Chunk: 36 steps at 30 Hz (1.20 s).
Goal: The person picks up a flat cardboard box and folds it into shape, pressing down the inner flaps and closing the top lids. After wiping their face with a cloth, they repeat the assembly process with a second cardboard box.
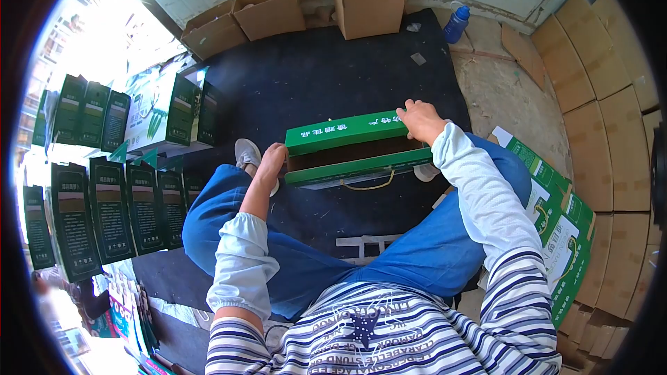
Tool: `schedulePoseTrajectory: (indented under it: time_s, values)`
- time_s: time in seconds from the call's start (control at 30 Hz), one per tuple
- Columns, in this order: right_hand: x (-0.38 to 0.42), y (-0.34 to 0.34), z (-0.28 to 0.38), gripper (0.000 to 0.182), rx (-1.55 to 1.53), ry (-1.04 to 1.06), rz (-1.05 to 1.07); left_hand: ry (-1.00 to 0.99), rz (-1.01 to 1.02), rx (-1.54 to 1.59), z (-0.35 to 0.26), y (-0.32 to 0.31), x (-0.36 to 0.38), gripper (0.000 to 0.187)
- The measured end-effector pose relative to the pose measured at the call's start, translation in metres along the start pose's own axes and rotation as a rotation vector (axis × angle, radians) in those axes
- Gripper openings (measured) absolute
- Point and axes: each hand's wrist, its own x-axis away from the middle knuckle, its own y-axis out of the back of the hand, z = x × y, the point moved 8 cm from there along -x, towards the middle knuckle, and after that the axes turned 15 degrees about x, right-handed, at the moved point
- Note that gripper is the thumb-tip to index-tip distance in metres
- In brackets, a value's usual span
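Observation:
A long green cardboard gift box (347, 140) with white lettering and a yellow cord handle (368, 187) is held in front of me between my knees. Its top gapes open and shows a brown inside. My left hand (274, 162) grips the box's left end, its fingers partly hidden by the wall. At the far right corner, my right hand (421, 122) is closed over the edge of the green panel.
Several standing green boxes (111, 208) line the left side. Flat green cartons (556, 236) lie at the right, beside stacked brown cartons (590, 146). Open brown boxes (369, 8) and a blue bottle (456, 24) stand at the back. A black mat (333, 73) covers the floor.

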Motion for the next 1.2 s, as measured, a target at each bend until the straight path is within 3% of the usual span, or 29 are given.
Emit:
schedulePoseTrajectory:
  time_s: [0.23,0.43,0.63,0.8,1.0,1.13,1.2]
  values:
    - [-0.007,-0.013,0.024,0.048,0.225,0.004,-0.352,-0.091,-0.099,-0.364,-0.009,0.003,-0.014,0.04]
    - [-0.017,-0.029,0.025,0.067,0.091,-0.045,-0.015,-0.093,-0.111,-0.452,-0.005,0.011,-0.02,0.046]
    - [0.004,-0.018,0.015,0.08,-0.287,-0.102,0.034,-0.102,-0.1,-0.401,0.008,0.014,-0.033,0.043]
    - [0.011,-0.029,-0.015,0.076,-0.636,-0.085,0.076,-0.084,-0.094,-0.382,0.011,0.013,-0.034,0.045]
    - [0.036,-0.036,-0.04,0.087,-0.548,-0.166,0.033,-0.441,-0.155,-0.687,0.0,0.004,-0.024,0.05]
    - [0.035,-0.044,-0.035,0.1,-0.537,-0.194,0.132,-0.722,-0.096,-0.87,-0.011,-0.016,0.002,0.072]
    - [0.034,-0.045,-0.033,0.102,-0.514,-0.19,0.134,-0.701,0.008,-0.944,-0.01,-0.023,0.01,0.079]
